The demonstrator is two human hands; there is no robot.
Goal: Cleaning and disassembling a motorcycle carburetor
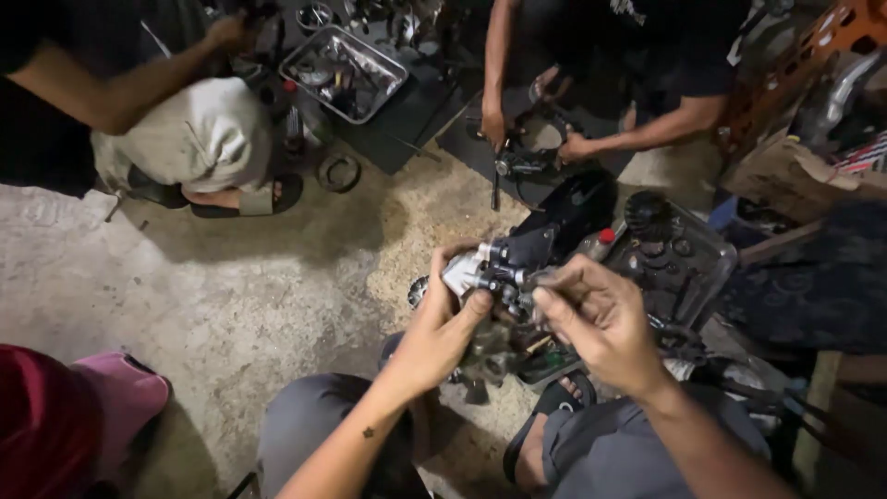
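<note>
While the left hand (450, 319) grips the small metal carburetor (494, 275) at frame centre, the right hand (596, 314) pinches a fitting on it; loosening that likely needs steady counter-hold.

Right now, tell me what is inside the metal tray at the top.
The metal tray holds a jumble of small dark and shiny metal parts; they are too small to identify, and whatever lies beneath them is covered.

A brown cardboard box (785, 171) sits far up and to the right of the right grip (601, 319), its flaps open. Just right of the box lies a flat striped pack (864, 155) in red, white and dark.
</note>
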